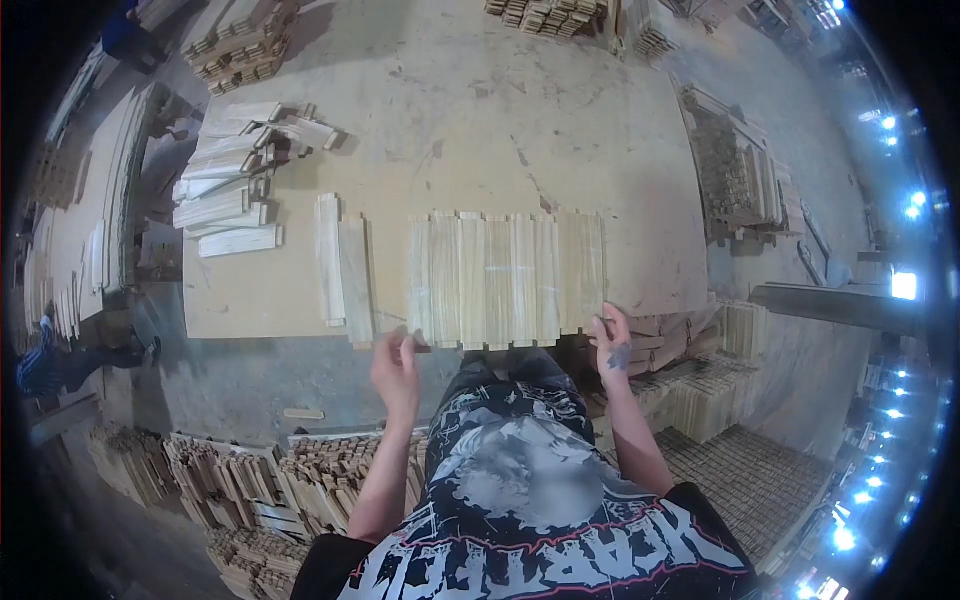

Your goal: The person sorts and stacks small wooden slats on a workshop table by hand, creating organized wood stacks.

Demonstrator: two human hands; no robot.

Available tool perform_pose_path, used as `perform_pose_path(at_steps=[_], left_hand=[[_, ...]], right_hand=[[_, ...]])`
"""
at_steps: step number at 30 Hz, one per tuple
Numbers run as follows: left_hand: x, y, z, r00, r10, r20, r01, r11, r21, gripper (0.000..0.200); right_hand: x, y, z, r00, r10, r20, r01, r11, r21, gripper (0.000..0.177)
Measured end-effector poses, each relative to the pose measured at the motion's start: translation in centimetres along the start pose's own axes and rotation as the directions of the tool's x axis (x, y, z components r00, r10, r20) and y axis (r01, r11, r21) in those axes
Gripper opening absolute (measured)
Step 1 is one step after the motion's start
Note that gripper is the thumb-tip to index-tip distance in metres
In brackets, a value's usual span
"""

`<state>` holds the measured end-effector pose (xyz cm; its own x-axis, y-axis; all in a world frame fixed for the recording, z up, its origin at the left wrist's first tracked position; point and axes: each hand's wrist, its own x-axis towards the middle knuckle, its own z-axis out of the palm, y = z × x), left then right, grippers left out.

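Note:
A row of pale wooden slats [508,280] lies side by side along the near edge of the table, their ends uneven. At its lower left corner is my left hand [396,372], thumb and fingers drawn together, with a small brown piece showing at the fingertips; what it grips is unclear. My right hand [612,342] pinches the lower right corner of the row. Left of the row, separate from it, a few longer slats [343,270] lie upright in view, slightly overhanging the edge.
Loose slats [228,180] are heaped on the table's [440,130] left side. Stacks of wood stand at the far edge [550,14], at the right [740,170] and below left [220,480]. A metal beam [830,305] juts in at right. Another person's legs [90,365] show at far left.

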<state>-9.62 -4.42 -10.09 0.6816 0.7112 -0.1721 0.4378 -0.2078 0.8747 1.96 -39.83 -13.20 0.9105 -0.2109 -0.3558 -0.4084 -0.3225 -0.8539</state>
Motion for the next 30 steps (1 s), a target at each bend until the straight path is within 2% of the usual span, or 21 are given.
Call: perform_pose_path(at_steps=[1, 4, 7, 10, 11, 14, 17, 20, 26, 27, 30], left_hand=[[0.2, 1.4, 0.5, 0.997, -0.069, 0.045, 0.073, 0.994, -0.08, 0.023], [1.5, -0.5, 1.0, 0.99, -0.139, 0.039, 0.144, 0.969, -0.202, 0.022], [1.4, 0.2, 0.2, 0.946, -0.257, 0.196, 0.309, 0.896, -0.32, 0.023], [1.0, -1.1, 2.1, 0.957, -0.167, 0.237, 0.165, 0.986, 0.028, 0.022], [0.7, -1.3, 2.7, 0.949, -0.199, 0.243, 0.189, 0.98, 0.065, 0.022], [0.2, -2.0, 3.6, 0.94, -0.209, 0.27, 0.262, 0.949, -0.177, 0.022], [-0.1, -0.5, 3.2, 0.934, -0.257, 0.247, 0.33, 0.884, -0.33, 0.03], [-0.5, 0.9, 2.9, 0.913, -0.273, 0.303, 0.362, 0.884, -0.295, 0.03], [-1.6, 1.7, 4.9, 0.943, -0.172, 0.286, 0.164, 0.985, 0.052, 0.035], [-1.7, 1.2, 5.2, 0.939, -0.193, 0.285, 0.197, 0.98, 0.018, 0.035], [-1.7, 0.1, 6.2, 0.92, -0.254, 0.3, 0.304, 0.943, -0.132, 0.032]], right_hand=[[0.1, -0.2, -0.1, 0.998, 0.056, -0.015, -0.056, 0.998, 0.042, 0.044], [0.1, -1.8, -1.1, 0.991, 0.132, -0.034, -0.132, 0.991, 0.017, 0.043], [-0.7, -3.9, -1.8, 0.985, 0.168, 0.028, -0.17, 0.98, 0.1, 0.042], [-0.6, -2.6, 0.2, 0.989, 0.146, 0.014, -0.145, 0.989, -0.035, 0.043], [-0.4, -2.0, 1.0, 0.985, 0.17, 0.024, -0.169, 0.984, -0.048, 0.045], [-0.3, -1.7, 2.2, 0.985, 0.174, -0.006, -0.174, 0.985, -0.009, 0.043], [-0.4, -2.4, 1.1, 0.96, 0.28, 0.024, -0.281, 0.954, 0.104, 0.045], [-1.3, -2.6, -0.2, 0.953, 0.266, 0.146, -0.293, 0.932, 0.215, 0.049], [-1.5, -3.1, 2.4, 0.903, 0.415, 0.111, -0.429, 0.889, 0.16, 0.062], [-1.3, -3.0, 2.7, 0.905, 0.405, 0.129, -0.423, 0.888, 0.18, 0.064], [-1.2, -3.0, 2.9, 0.923, 0.356, 0.147, -0.371, 0.924, 0.089, 0.059]])
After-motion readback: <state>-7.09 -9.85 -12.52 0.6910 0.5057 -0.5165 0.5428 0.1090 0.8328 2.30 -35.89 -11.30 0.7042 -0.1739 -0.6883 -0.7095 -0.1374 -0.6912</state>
